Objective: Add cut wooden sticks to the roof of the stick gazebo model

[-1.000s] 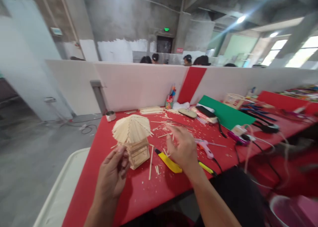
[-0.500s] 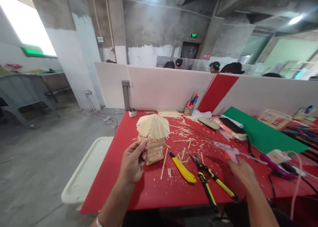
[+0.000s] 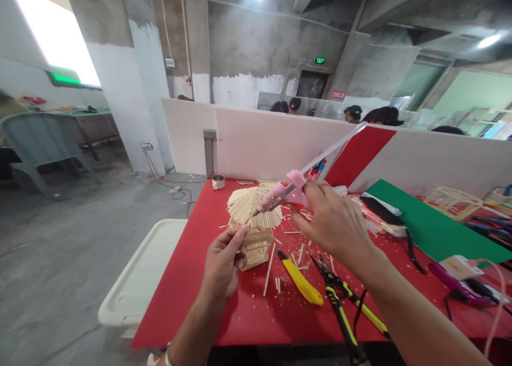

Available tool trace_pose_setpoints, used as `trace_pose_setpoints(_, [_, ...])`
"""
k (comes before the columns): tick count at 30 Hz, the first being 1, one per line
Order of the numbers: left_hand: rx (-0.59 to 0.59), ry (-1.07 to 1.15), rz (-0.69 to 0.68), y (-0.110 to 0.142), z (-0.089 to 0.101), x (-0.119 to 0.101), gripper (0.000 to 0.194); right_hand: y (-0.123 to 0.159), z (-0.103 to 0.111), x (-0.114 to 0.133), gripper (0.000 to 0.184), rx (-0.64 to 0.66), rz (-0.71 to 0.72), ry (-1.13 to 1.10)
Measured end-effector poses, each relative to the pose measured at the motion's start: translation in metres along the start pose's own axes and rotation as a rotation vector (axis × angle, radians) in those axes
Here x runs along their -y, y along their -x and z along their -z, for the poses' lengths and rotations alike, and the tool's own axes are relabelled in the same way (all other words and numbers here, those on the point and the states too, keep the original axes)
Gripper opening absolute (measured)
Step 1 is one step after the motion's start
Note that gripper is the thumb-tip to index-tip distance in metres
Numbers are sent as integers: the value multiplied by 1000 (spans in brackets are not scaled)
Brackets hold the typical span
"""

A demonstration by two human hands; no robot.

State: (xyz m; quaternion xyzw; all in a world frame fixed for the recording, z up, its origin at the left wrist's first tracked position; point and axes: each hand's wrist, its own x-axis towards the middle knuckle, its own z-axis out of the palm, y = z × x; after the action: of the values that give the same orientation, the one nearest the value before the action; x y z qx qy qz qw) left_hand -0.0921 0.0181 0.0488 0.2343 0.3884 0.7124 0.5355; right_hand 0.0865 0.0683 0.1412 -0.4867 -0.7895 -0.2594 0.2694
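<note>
My right hand (image 3: 338, 222) grips a pink hot glue gun (image 3: 278, 193), a clear glue stick jutting from its back. The nozzle points down and left, close above the fingertips of my left hand (image 3: 224, 262). Those fingers are pinched on a thin wooden stick, mostly hidden, its tip just showing. Behind them stands a small house model (image 3: 256, 248) built of wooden sticks, with a cone-like stick roof (image 3: 241, 205). The glue gun covers part of the roof. Whether nozzle and stick touch, I cannot tell.
On the red tabletop (image 3: 192, 302) lie a yellow utility knife (image 3: 302, 285), yellow-black shears (image 3: 340, 291), loose sticks and scraps. A tape roll (image 3: 218, 182) sits at the back left, a green board (image 3: 432, 222) at right. A white partition (image 3: 272, 142) stands behind; people's heads show beyond.
My right hand has lifted the glue gun from the table's right side and brought it left, to my left fingertips. The left hand keeps its pinch. The view has shifted slightly.
</note>
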Motion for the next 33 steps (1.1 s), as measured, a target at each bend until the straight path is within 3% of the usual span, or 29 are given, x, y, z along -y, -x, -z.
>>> trace_pose_setpoints(6, [5,44,-4,-6,-1,4,33,-9,-1,11,25,30,151,134])
trace_pose_setpoints(15, [16,36,-3,-8,0,7,33,-8,-3,13,26,26,192,134])
trace_pose_setpoints(33, [4,-1,5,-11,-6,6,34,0,2,7,24,-42,126,111])
